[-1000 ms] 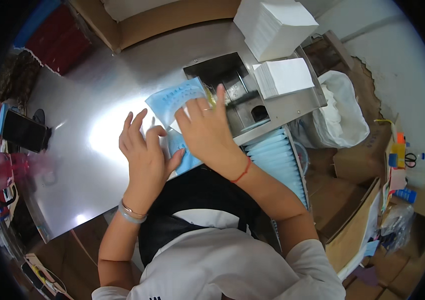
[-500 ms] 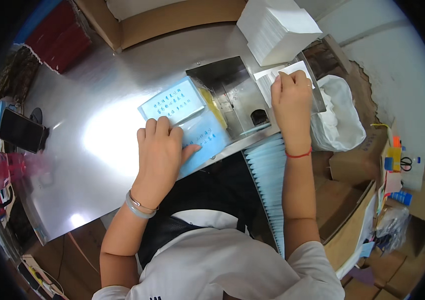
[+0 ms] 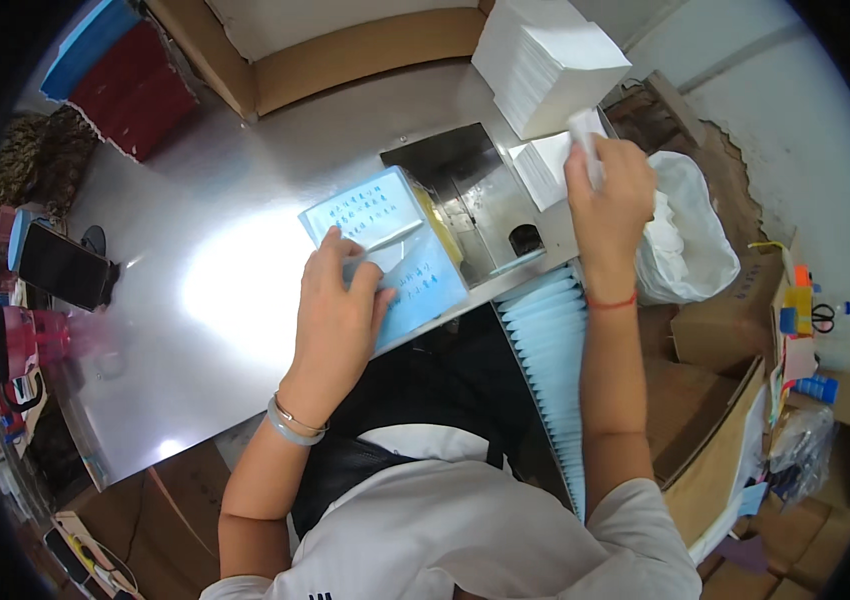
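Nearest, along the table's near edge on the right: a long fanned row of light-blue flat packets [image 3: 555, 370], overlapping like shingles, running down toward the person's lap. Thin & floppy by the look; prob. slide easily off each other, so best lifted by an edge, one at a time.

Left hand [image 3: 337, 315] lies flat, fingers spread, pressing a light-blue printed pouch [image 3: 385, 255] onto the shiny steel table [image 3: 165, 260]. Pouch looks light, soft, glossy film, so likely slippery; palm pressure w/ fingers on the near half seems the sensible hold. Its near corner overhangs the table edge.

Hands well apart. Right hand [image 3: 610, 195] is further out, pinched shut on a small white sheet [image 3: 583, 135], held up over a short white stack [image 3: 545, 165]. Sheet looks paper-light & bendy; a corner pinch suits it.

Beyond: metal recessed unit [image 3: 475, 190] w/ a dark round hole, tall stack of white sheets [image 3: 545, 60], white plastic bag [image 3: 690, 245] at right, dark phone [image 3: 63, 268] far left.

Hard to tell: what's inside the pouch, what the recess does, how much sheet the fingers cover. Far-right clutter is too small & warped to name.
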A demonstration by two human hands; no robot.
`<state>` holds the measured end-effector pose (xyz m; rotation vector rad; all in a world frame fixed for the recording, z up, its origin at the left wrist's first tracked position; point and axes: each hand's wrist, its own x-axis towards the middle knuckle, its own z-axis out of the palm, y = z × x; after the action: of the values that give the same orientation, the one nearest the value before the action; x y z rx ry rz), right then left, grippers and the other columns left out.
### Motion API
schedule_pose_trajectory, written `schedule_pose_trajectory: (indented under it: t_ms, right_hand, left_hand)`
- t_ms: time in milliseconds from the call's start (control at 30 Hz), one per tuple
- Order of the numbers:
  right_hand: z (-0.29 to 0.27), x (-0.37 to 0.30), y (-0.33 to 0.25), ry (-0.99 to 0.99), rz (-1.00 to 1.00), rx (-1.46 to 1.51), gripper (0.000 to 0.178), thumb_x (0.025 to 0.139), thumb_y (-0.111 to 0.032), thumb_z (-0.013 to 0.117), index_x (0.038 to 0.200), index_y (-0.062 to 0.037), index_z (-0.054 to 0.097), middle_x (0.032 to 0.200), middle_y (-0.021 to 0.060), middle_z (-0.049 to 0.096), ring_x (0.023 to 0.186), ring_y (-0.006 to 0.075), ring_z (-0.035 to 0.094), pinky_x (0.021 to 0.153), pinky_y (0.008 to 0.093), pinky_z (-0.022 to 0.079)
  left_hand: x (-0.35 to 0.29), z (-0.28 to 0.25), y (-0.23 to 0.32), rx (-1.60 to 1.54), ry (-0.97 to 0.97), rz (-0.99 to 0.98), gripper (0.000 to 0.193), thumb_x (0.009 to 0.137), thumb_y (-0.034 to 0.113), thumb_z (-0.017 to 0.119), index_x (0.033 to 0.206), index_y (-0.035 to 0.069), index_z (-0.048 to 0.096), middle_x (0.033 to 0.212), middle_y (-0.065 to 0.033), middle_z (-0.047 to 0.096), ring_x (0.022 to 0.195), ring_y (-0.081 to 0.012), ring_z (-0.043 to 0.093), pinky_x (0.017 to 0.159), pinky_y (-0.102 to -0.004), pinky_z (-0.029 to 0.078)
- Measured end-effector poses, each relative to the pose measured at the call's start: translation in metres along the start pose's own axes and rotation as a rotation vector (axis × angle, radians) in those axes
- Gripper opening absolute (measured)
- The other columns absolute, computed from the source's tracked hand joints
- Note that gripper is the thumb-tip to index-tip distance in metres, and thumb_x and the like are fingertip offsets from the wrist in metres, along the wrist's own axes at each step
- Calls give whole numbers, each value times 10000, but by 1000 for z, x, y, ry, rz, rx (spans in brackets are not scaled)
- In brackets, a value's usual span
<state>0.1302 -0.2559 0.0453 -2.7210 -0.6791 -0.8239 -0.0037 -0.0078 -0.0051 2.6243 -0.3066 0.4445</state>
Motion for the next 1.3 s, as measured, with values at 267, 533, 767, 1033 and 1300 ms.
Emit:
schedule_pose_trajectory:
  t_ms: [267, 533, 767, 1033, 1300]
  right_hand:
    - [66, -13, -101, -374, 142, 749, 90, 746, -56, 669, 833, -35, 675, 818, 89, 679, 829, 286, 636, 737, 401, 477]
    - [40, -22, -70, 76, -224, 655, 235, 729, 10, 594, 910, -77, 716, 817, 86, 674, 894, 266, 623, 858, 409, 436]
    - [5, -31, -59, 210, 60, 471, 341, 713, 104, 502, 954, -22, 707, 863, 120, 655, 820, 309, 609, 806, 391, 464]
    - [2, -59, -46, 229, 168, 569, 310, 671, 124, 532, 893, -10, 702, 806, 116, 633, 767, 311, 590, 773, 409, 446]
    - [15, -50, -79, 143, 1, 642, 252, 672, 125, 550, 841, 7, 695, 755, 97, 608, 726, 276, 568, 743, 377, 447]
  left_hand:
    - [7, -21, 5, -180, -194, -276, 280, 773, 172, 770, 892, -5, 588, 1044, -197, 503, 1048, -399, 567, 879, -441, 495]
    - [9, -14, -8, -11, -66, 62, 206, 842, 155, 718, 920, -2, 609, 1039, -179, 533, 933, -346, 564, 841, -398, 504]
    - [88, 56, 24, 412, -298, 232, 247, 862, 329, 643, 913, 108, 741, 1026, -110, 584, 1043, -296, 511, 992, -559, 332]
    - [147, -80, -87, 419, 646, 91, 629, 636, 294, 800, 1203, 131, 583, 1289, -144, 510, 1225, -373, 427, 934, -576, 334]
    - [248, -269, -366, 317, 447, -522, 776, 855, 686, 538, 1255, 27, 622, 1323, -302, 542, 1239, -442, 521, 981, -565, 434]
